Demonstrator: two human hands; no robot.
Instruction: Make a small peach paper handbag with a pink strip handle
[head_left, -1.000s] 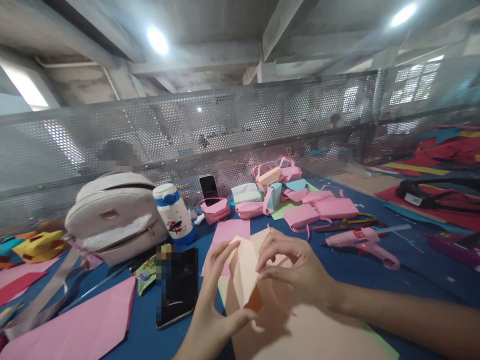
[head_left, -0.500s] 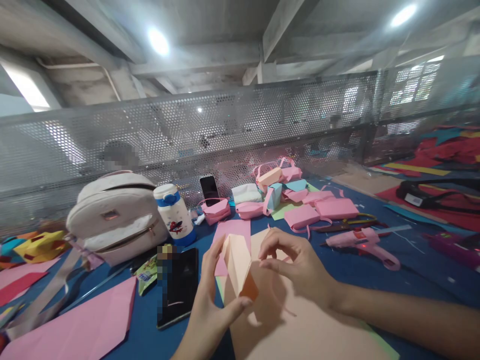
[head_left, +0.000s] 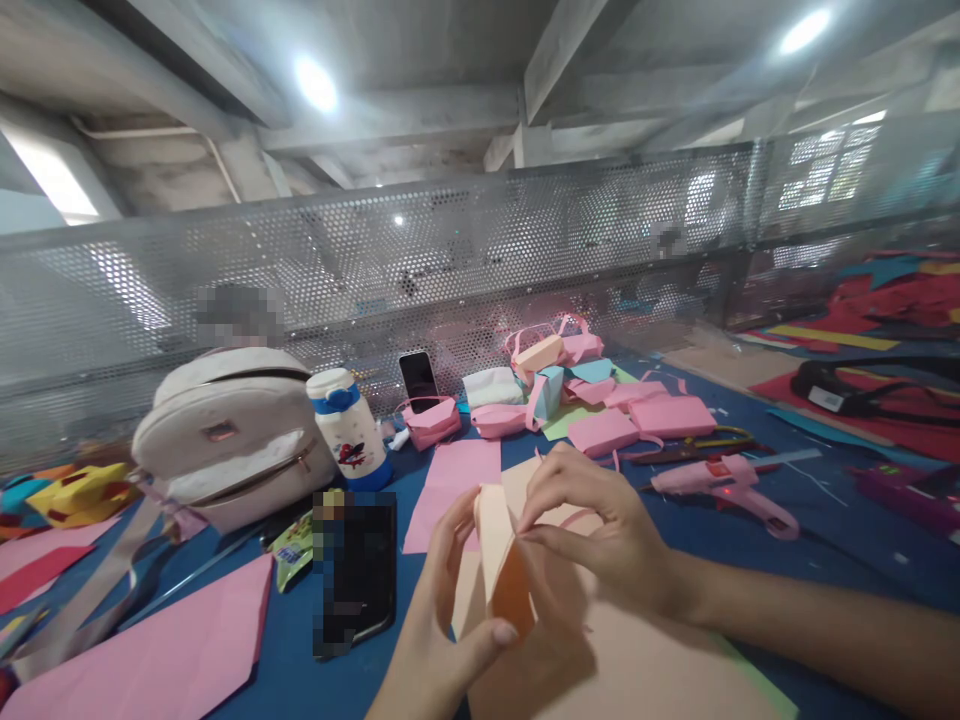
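A small folded piece of peach paper [head_left: 492,535] stands upright between my hands, its open side showing a shaded orange inside. My left hand [head_left: 444,628] is closed round it, fingers behind and thumb at the lower front. At its right edge my right hand [head_left: 604,520] pinches with thumb and forefinger. Beneath both hands lies a large peach sheet [head_left: 637,665], with a pink sheet [head_left: 450,485] just beyond. Several finished-looking pink paper bags [head_left: 604,435] with thin handles are grouped farther back.
A pink glue gun [head_left: 724,480] and scissors [head_left: 705,445] lie to the right. On the left are a black tablet or phone [head_left: 367,570], a snack packet [head_left: 292,550], a bottle [head_left: 349,430], a white backpack [head_left: 225,440] and a pink sheet [head_left: 165,640]. A perforated metal screen [head_left: 337,270] stands behind.
My left hand has moved slightly right with the folded paper, which is turned a little. The right hand's fingertips, apart from the paper before, now meet its edge.
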